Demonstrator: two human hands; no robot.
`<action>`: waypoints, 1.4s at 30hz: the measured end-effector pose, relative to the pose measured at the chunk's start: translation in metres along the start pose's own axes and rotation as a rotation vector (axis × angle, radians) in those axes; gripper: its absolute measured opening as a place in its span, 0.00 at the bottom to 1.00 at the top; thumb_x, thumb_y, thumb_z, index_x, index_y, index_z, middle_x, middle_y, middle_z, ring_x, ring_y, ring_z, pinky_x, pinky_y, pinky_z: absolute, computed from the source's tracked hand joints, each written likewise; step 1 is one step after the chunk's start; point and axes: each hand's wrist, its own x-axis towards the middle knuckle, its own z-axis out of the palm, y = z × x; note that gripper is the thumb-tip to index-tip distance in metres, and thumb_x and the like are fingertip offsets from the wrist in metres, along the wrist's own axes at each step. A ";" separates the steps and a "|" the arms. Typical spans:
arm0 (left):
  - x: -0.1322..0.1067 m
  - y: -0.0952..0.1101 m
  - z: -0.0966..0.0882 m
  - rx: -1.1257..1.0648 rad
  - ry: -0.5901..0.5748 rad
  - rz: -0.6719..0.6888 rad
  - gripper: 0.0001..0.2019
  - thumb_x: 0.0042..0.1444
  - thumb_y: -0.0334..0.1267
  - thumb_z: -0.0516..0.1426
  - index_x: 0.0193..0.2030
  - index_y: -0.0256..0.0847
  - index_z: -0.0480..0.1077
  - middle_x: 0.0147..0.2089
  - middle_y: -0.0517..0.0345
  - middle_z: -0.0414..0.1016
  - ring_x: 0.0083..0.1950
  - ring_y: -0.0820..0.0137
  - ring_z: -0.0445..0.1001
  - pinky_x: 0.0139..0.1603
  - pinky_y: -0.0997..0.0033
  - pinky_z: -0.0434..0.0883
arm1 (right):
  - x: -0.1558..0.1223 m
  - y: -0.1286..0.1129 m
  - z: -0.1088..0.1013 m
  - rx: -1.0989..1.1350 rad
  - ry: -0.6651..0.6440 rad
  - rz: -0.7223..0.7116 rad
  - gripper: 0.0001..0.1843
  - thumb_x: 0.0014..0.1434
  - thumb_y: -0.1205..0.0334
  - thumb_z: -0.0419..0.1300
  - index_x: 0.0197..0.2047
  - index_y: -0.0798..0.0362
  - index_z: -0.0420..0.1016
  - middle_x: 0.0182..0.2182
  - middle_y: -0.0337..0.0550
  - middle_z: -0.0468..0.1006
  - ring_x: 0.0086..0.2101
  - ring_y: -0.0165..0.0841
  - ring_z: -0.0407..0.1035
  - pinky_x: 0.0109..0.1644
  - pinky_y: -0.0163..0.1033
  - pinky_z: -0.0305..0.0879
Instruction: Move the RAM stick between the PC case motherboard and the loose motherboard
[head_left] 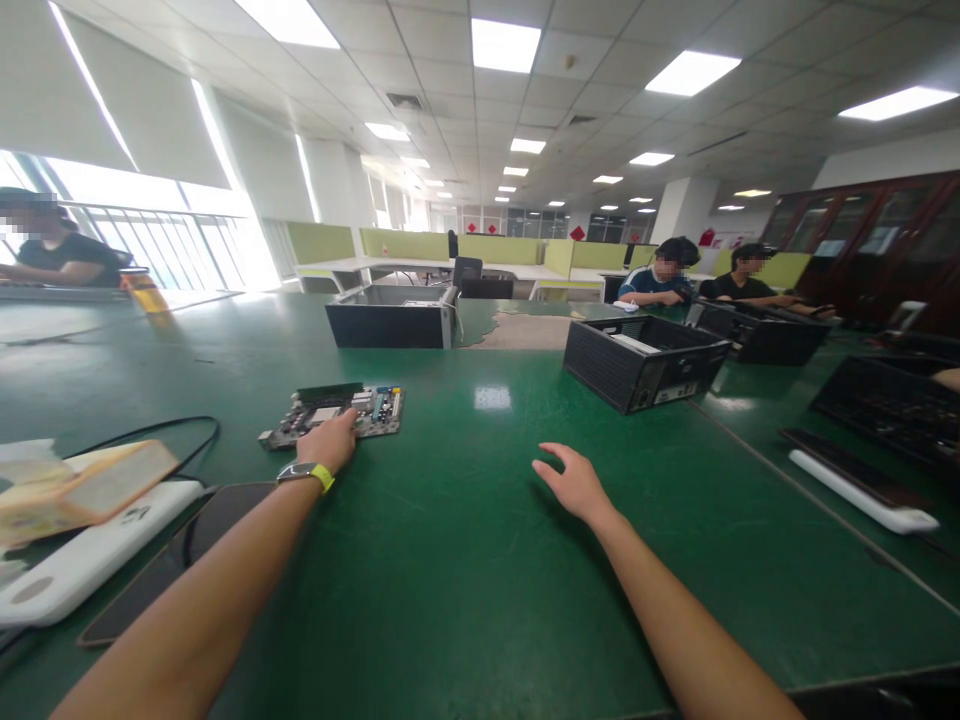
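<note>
Close at your left, a dark phone-like slab (161,565) and a white device (90,555) lie on the green tabletop (450,500); the mark on the white device is too blurred to read. Your right hand (574,483) hangs just above the bare green surface, thumb and fingers parted, with nothing in its grasp. Your left hand (328,443), a watch (304,470) at its wrist, touches the near edge of a computer motherboard (326,413), which lies flat on the left of the table; whether your fingers are pinching it, you cannot tell from here.

The board should prove light and stiff, little given to slipping but easily hurt: likely best held by opposite bare edges, clear of the sockets and raised parts. No lettering on it can be read.

Beyond stand two open black computer cases, one left of center (390,327) and one to the right (600,365), with no legible brand on either. At the far right of the table, two people (656,280) sit at work.
</note>
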 end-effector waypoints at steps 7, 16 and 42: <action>0.004 0.000 0.003 0.009 -0.009 -0.007 0.17 0.58 0.42 0.44 0.50 0.43 0.63 0.44 0.42 0.74 0.42 0.53 0.73 0.35 0.61 0.67 | 0.000 0.000 0.001 -0.004 -0.011 0.004 0.21 0.54 0.53 0.56 0.49 0.53 0.71 0.48 0.48 0.73 0.50 0.38 0.66 0.56 0.45 0.58; 0.003 0.002 0.000 0.002 -0.014 -0.011 0.16 0.58 0.41 0.43 0.49 0.43 0.63 0.44 0.42 0.74 0.42 0.54 0.73 0.36 0.61 0.68 | -0.001 0.000 0.002 0.006 -0.030 0.003 0.20 0.54 0.53 0.56 0.48 0.52 0.72 0.48 0.47 0.74 0.49 0.38 0.66 0.56 0.46 0.58; -0.073 0.059 -0.016 -0.142 0.236 0.307 0.14 0.62 0.46 0.44 0.38 0.44 0.68 0.42 0.58 0.72 0.38 0.68 0.71 0.27 0.74 0.60 | 0.115 0.066 -0.110 -0.680 0.217 0.075 0.33 0.54 0.49 0.53 0.58 0.61 0.60 0.57 0.58 0.61 0.57 0.47 0.54 0.57 0.48 0.53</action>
